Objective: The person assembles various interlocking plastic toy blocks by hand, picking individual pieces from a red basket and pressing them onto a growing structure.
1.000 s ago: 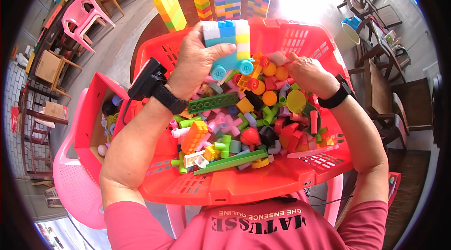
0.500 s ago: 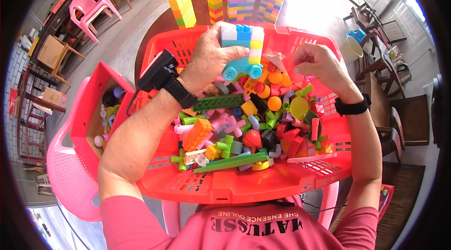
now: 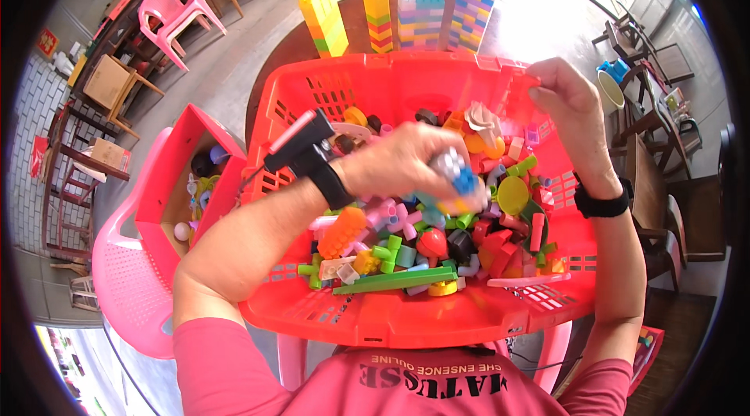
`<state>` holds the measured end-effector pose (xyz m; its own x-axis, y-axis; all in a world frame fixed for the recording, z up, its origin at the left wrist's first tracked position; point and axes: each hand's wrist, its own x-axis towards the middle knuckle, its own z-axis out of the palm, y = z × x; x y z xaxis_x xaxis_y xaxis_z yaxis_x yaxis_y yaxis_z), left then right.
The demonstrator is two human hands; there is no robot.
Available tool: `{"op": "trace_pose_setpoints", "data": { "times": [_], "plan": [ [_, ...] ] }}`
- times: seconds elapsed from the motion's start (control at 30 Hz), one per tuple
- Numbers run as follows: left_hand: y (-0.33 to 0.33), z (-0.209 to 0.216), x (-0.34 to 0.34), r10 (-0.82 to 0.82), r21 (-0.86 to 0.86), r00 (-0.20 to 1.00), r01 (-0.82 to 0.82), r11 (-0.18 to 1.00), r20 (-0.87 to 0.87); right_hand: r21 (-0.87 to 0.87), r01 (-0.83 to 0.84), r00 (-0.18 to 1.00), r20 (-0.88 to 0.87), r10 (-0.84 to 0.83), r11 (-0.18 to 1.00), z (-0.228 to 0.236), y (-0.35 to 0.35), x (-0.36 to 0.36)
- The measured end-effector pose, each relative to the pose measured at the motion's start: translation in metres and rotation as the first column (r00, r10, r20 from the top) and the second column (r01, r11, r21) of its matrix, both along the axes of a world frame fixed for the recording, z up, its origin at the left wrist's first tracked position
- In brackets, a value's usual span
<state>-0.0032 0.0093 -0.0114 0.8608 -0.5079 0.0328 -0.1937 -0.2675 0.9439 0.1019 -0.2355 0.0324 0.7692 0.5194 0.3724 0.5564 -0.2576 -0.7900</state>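
My left hand (image 3: 398,166), smeared by motion, is closed round a toy block car (image 3: 462,178) of white, blue and yellow bricks. It hangs low over the pile of loose toy pieces (image 3: 402,256) in a red plastic basket (image 3: 367,318). Above the basket's far right corner is my right hand (image 3: 569,96), its thumb and fingertips pinched together. A bit of red shows at those fingertips, but I cannot tell whether it is a piece or the basket behind. Among the pile lie an orange brick (image 3: 342,232), a long green piece (image 3: 394,281) and a yellow-green disc (image 3: 513,196).
Several block towers stand behind the basket, including a yellow one (image 3: 324,21) and a tall pastel one (image 3: 475,2), on a round brown table (image 3: 285,45). At left, a red box (image 3: 160,213) of toys rests on a pink chair (image 3: 117,275). Wooden chairs (image 3: 683,213) are at right.
My left hand has brought the block car down and to the right, over the pile. My right hand has moved up and right, still pinched. The whole view has shifted slightly.
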Motion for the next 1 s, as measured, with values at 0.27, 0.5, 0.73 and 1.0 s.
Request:
{"op": "trace_pose_setpoints", "data": {
  "times": [0.27, 0.5, 0.73, 1.0],
  "plan": [
    [-0.018, -0.001, -0.01, 0.155, -0.061, 0.961, -0.144, 0.988, 0.231, -0.051, -0.201, 0.98, -0.011, 0.2, 0.978, -0.009, 0.023, -0.032],
    [-0.02, 0.003, -0.01, 0.266, -0.134, 0.956, -0.25, 0.959, 0.124, -0.001, -0.333, 0.926, -0.19, 0.327, 0.943, 0.002, 0.022, -0.046],
    [-0.012, 0.008, -0.009, 0.364, -0.002, 0.918, -0.369, 0.93, 0.156, -0.29, -0.296, 0.925, 0.149, 0.349, 0.91, -0.007, 0.023, -0.05],
    [0.031, 0.048, 0.004, 0.525, -0.207, 0.8, -0.483, 0.851, 0.29, -0.33, -0.296, 0.903, 0.21, 0.375, 0.896, 0.009, 0.012, -0.046]
  ]
}}
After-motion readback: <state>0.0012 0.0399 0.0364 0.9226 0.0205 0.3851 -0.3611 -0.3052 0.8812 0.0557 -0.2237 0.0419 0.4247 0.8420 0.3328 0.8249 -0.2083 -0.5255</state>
